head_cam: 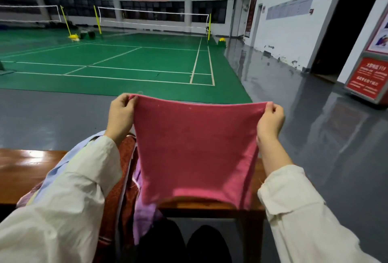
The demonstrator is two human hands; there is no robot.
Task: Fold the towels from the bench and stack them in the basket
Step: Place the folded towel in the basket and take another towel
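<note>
Court: a green badminton court point(126, 59) with its net point(153, 14) lies well beyond the work and plays no part in it.
Counter: the glossy brown wooden counter point(27, 168) runs across the lower view, and its right end sits under the hanging cloth.
Pink towel: the pink towel point(195, 147) is held up in the air in front of the person, spread flat. Its top edge is stretched between 2 corners and its bottom hem hangs just above the counter's near edge.
Pile: to the left on the counter lie unfolded towels, a light blue towel point(60, 170), a rust-red patterned towel point(126, 157) and a lilac towel point(142, 216) that droops over the front edge.
Left grip: the left grip point(121, 113) pinches the towel's top left corner between thumb and fingers.
Right grip: the right grip point(270, 120) pinches the top right corner the same way.
Basket: not in view.
Step in hand: likely the 1st fold of this towel.
Doing it well: keep the top edge taut and level, bring the 2 corners together so the side edges match, and check the hem hangs even before laying it on bare counter, clear of the pile.
Risk: a slack pinch would let a corner slip and skew the fold.
</note>
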